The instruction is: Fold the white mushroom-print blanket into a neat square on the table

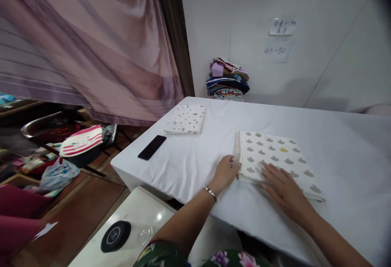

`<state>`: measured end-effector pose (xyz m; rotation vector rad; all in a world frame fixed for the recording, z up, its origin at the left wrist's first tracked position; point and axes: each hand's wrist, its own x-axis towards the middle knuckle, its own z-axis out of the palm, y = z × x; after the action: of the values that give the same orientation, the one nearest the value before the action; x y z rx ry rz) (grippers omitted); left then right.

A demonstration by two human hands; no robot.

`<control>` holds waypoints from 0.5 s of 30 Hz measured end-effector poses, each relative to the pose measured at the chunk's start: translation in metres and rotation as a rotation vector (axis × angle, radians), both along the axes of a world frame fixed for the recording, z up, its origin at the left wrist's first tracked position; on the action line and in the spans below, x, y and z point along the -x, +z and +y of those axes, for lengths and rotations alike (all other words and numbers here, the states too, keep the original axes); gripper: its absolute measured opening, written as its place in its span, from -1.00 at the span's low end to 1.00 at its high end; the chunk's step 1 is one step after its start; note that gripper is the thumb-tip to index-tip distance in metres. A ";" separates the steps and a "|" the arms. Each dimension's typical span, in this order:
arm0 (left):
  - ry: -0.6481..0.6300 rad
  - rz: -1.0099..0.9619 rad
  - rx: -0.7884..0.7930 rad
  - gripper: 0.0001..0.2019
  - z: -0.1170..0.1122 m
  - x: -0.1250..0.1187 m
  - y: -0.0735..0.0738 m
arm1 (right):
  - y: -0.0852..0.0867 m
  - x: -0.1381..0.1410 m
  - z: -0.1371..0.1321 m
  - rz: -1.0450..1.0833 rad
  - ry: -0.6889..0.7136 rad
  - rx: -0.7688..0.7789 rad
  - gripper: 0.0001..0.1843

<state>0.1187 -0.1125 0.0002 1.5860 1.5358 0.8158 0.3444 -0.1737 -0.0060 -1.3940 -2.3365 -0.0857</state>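
A folded white cloth [269, 153] with grey, mushroom-like shapes and a few green and yellow ones lies flat on the white-covered table [214, 136]. My left hand [226, 172], with a silver bracelet at its wrist, is at the cloth's left edge near the front corner. Its fingers curl in against that edge, and their tips are partly hidden. On the front part of the cloth my right hand [282, 187] rests flat, fingers stretched out over the print.
A second folded cloth [187, 119] with small dark prints lies at the table's far left, behind a black phone [152, 147]. Folded fabrics [228, 79] are piled by the wall. A round black object [116, 236] sits on a lower white surface. A pink curtain [122, 47] hangs left.
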 end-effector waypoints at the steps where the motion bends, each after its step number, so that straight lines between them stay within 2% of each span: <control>1: 0.008 0.013 0.016 -0.54 0.003 -0.001 0.001 | 0.003 0.008 0.003 0.002 0.015 -0.019 -0.46; 4: 0.005 0.011 0.081 -0.48 0.013 -0.005 0.001 | 0.000 0.034 0.013 -0.043 0.073 -0.047 -0.42; 7: -0.023 -0.016 0.126 -0.45 0.021 -0.007 -0.002 | -0.017 0.049 0.018 -0.116 0.122 -0.062 -0.39; 11: -0.048 -0.011 0.149 -0.42 0.032 -0.008 -0.005 | -0.032 0.051 0.017 -0.143 0.115 -0.107 -0.40; 15: -0.008 0.051 0.084 -0.43 0.048 -0.016 -0.001 | -0.031 0.049 0.015 -0.154 0.099 -0.134 -0.38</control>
<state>0.1344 -0.0649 -0.0011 1.5619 1.5778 0.7020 0.2956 -0.1585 -0.0366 -1.2446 -2.4706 -0.3254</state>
